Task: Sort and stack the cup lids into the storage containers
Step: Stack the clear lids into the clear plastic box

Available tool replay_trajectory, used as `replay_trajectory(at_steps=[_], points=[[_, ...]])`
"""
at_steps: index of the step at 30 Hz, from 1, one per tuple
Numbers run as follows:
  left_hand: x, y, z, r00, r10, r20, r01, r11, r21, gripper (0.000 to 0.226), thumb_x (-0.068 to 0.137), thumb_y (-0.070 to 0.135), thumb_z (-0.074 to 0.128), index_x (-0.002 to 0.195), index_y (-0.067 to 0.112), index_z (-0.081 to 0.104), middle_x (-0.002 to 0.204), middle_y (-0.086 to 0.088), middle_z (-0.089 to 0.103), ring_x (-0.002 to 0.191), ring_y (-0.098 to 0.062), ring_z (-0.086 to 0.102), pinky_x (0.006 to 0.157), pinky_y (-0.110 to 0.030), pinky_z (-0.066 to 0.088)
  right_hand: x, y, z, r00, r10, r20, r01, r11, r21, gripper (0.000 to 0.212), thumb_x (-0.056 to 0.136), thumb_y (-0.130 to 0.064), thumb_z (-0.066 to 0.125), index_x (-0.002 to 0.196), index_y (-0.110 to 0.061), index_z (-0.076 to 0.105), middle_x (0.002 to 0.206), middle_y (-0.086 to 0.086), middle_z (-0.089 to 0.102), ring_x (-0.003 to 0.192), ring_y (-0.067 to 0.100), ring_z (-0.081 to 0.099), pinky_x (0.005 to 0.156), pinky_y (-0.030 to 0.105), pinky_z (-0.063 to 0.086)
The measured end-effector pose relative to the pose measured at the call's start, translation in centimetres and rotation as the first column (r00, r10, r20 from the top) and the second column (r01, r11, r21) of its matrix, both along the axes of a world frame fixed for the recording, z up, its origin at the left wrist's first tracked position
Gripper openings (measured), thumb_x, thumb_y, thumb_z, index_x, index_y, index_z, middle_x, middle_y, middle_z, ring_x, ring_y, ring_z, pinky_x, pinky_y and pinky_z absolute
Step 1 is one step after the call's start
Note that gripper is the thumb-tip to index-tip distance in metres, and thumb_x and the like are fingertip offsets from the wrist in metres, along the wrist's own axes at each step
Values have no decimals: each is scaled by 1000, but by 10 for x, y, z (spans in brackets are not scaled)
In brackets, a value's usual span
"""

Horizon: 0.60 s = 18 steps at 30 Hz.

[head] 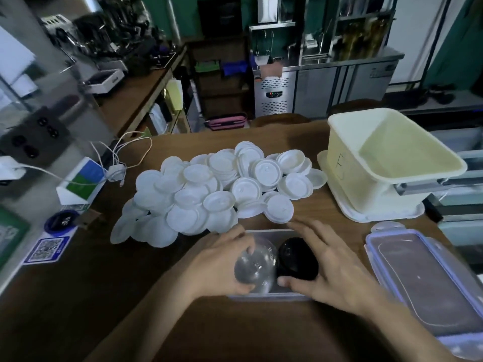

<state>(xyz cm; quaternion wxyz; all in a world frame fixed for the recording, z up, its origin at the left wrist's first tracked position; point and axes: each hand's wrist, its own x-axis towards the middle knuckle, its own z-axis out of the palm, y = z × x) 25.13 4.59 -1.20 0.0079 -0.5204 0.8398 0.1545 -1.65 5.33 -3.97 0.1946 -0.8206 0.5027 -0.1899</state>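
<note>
Clear container (264,297), tabletop (235,333): left hand (222,265) fingers curl round clear dome lids (257,273) inside; right hand (332,270) fingers, spread nearly straight, rest on black lids (296,258) alongside, likely keeping kinds apart. White lids (209,192) heaped just beyond.

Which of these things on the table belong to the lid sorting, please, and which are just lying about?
Job: pile of white lids; clear dome lids, in the left hand; black lids, by the right hand; clear container; cream tub; clip-lock lid.
Lying about: charger cables; QR-code sign.
</note>
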Motion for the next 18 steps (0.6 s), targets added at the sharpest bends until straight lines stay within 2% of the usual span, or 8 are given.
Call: replay_trajectory(at_steps=[3,5,7,10,13,16,18], points=[[1,1,-1,999,46,30,-46,999,17,52,71,64,79,108,37,54,110,18,48,93,-3,49,82,-26,39,1,-6,-6,994,54,-90,-48,997,67,122,63,-93,61,162,-37,15,163,-17,16,151,4,14,124,32,23],[2,-1,-3,996,75,38,-76,997,26,51,70,69,78,103,36,58,106,18,50,91,-1,48,80,-26,38,0,-8,-8,996,57,-74,-51,995,85,125,62,-95,60,162,-35,16,163,-18,14,152,1,10,125,31,20],[0,-4,-6,996,86,7,-86,996,-11,47,73,73,75,99,35,61,105,19,52,94,-3,52,86,-28,43,0,-9,-10,996,49,-72,-43,996,76,129,59,-97,59,163,-32,19,162,-18,15,151,0,9,125,25,16],[-4,-10,-7,995,65,-72,-69,996,-50,44,79,69,72,111,40,63,113,24,53,103,-2,54,97,-29,43,2,-6,-12,998,41,-50,-37,997,71,135,55,-100,58,163,-29,18,162,-19,16,151,-3,7,122,19,17],[-5,-12,-11,996,50,-79,-48,998,31,54,75,64,79,121,43,62,113,24,53,106,-3,56,93,-30,47,8,-1,-12,999,38,-25,-36,995,91,136,54,-101,60,163,-31,17,161,-24,12,151,-7,2,118,17,20],[-2,-12,-17,996,42,-77,-38,997,61,61,70,62,85,124,44,63,109,25,48,107,-2,53,91,-29,47,15,1,-12,1000,13,7,-14,995,103,136,54,-98,64,162,-29,21,160,-25,15,151,-8,2,121,22,25],[0,-13,-21,995,36,-97,-30,997,69,63,69,60,87,125,43,64,112,24,48,108,-1,52,93,-28,47,19,1,-13,1000,-8,21,5,994,109,135,53,-96,67,161,-28,23,159,-26,17,151,-9,3,120,19,23]])
